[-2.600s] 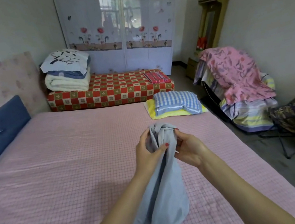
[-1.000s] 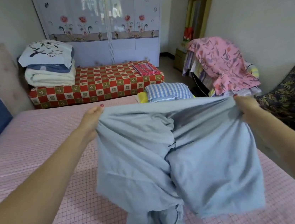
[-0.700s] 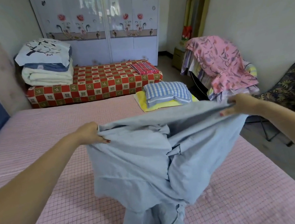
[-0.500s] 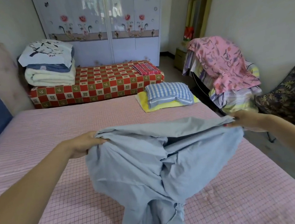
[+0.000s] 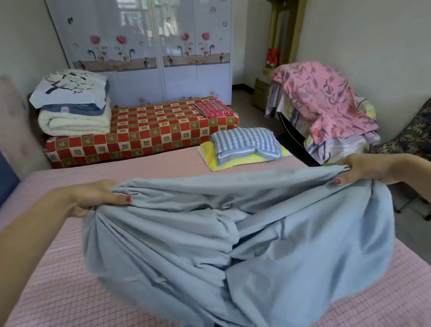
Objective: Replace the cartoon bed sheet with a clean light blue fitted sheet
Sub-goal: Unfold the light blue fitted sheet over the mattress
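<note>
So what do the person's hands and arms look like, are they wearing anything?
Both arms are bare, with no sleeves, watch or bracelets showing. The left hand and the right hand wear no gloves and no rings that can be seen. The thumbnails are painted red.

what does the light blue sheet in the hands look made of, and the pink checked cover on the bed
Light blue fitted sheet, gripped by the left hand and right hand: thin matte woven cloth, likely cotton or a blend; it hangs in soft creased folds. Pink checked bed cover: thicker matte fabric with a grid of lines, possibly quilted.
</note>
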